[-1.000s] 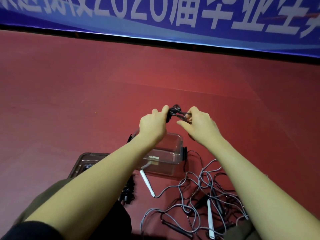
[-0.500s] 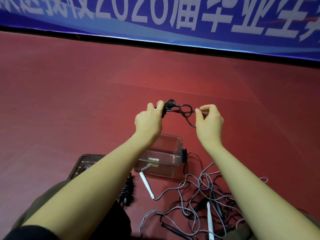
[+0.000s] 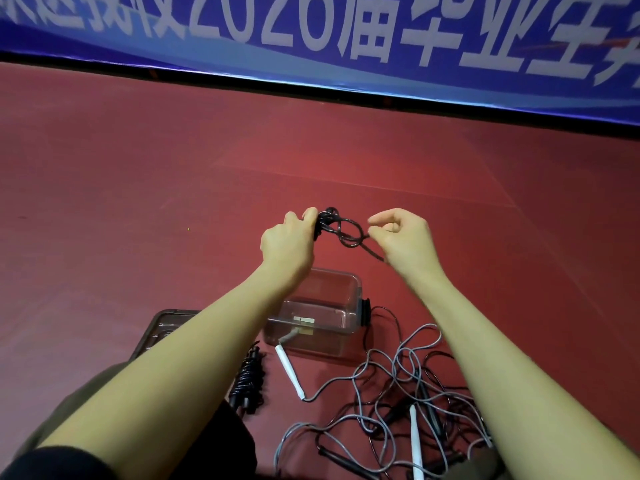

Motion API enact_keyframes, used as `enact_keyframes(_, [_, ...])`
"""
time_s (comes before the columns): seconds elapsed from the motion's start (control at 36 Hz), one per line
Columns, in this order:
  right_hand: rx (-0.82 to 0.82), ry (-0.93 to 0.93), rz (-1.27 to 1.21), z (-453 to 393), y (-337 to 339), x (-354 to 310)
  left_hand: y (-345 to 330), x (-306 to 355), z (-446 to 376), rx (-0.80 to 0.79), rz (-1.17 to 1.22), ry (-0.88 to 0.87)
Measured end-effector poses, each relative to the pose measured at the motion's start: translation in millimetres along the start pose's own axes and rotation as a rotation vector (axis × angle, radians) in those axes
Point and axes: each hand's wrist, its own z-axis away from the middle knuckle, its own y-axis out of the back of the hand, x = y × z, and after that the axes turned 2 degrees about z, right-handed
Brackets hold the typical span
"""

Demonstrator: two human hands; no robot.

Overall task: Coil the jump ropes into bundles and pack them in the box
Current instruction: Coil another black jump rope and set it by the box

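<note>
My left hand (image 3: 289, 242) grips a coiled black jump rope bundle (image 3: 325, 220), held up above the floor. A loose loop of that black rope (image 3: 349, 233) runs across to my right hand (image 3: 403, 240), which pinches its end between thumb and fingers. Below the hands stands a clear plastic box (image 3: 341, 306) on the red floor, open at the top. A tangle of grey and black jump ropes (image 3: 391, 393) with white handles (image 3: 290, 370) lies in front of the box. A finished black coiled bundle (image 3: 247, 382) lies left of the white handle.
The box's dark lid (image 3: 166, 327) lies on the floor to the left, partly behind my left forearm. A blue banner with white characters (image 3: 346, 39) runs along the far edge of the red floor (image 3: 138, 202).
My hands have moved apart, the right one drawing the black rope's end out to the right, so the loop between them has grown longer.
</note>
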Motion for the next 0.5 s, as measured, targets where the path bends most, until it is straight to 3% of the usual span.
enact_keyframes(0.14, [0.002, 0.159, 0.215, 1, 5, -2, 4, 4, -3, 0.016, 0.008, -0.007])
enact_keyframes(0.25, [-0.075, 0.158, 0.352, 4, 2, 1, 6, 4, -3, 0.047, -0.024, -0.019])
enact_keyframes(0.39, [0.018, 0.22, 0.406, 2, 7, 5, 3, 11, 5, 0.035, -0.046, -0.046])
enact_keyframes(0.5, [-0.086, 0.363, 0.545, 3, 7, 1, 3, 13, 8, 0.047, -0.049, -0.065])
